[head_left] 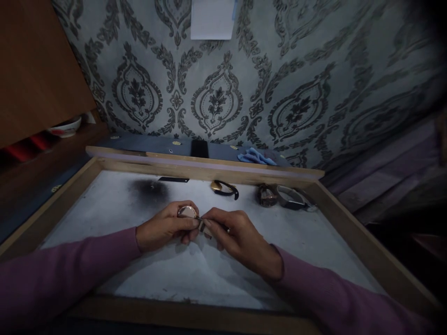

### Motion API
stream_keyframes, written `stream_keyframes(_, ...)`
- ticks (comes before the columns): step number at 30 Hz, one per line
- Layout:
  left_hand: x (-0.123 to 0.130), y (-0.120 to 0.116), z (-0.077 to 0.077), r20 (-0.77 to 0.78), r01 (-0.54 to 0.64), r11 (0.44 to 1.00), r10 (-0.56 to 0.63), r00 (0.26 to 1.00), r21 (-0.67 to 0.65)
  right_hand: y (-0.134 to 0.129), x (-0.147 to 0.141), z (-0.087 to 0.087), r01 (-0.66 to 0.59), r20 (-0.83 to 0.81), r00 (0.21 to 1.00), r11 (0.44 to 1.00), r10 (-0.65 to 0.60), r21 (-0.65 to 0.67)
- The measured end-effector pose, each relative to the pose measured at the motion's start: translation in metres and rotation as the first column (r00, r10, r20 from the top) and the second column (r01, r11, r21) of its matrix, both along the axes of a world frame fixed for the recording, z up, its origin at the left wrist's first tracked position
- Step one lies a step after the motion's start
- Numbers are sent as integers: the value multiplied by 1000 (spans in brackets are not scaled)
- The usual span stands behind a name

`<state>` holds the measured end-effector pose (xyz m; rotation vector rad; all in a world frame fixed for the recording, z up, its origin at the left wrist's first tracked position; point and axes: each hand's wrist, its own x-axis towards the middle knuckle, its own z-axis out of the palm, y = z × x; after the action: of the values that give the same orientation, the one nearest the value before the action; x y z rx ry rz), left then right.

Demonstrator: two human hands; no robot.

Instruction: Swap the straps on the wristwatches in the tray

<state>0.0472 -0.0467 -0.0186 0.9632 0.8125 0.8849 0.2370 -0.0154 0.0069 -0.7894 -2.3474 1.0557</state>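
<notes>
Over a white-bottomed wooden tray, my left hand is closed round a watch with a round, pale face and a rose-gold rim. My right hand meets it from the other side, thumb and fingers pinched at the watch's edge. Between the hands shows a short light and dark strip, perhaps part of a strap. Whether the right fingers also hold a small tool is hidden.
Along the tray's far side lie a flat black blade-like strip, a gold watch with a black strap, a dark brown rounded thing and a grey looped band. Behind the rim lies a blue cloth.
</notes>
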Motion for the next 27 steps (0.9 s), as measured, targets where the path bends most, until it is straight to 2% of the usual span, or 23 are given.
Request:
stream_keyframes(19,1,-1,1,12,-7,1000,7,1000,6,3,0,-4,3,-8,1000,1000,-2,19)
stream_keyframes(27,0,0,0,28,-34,999,35,999,-30,6,1,-7,28,-59,998,990,-36,-138)
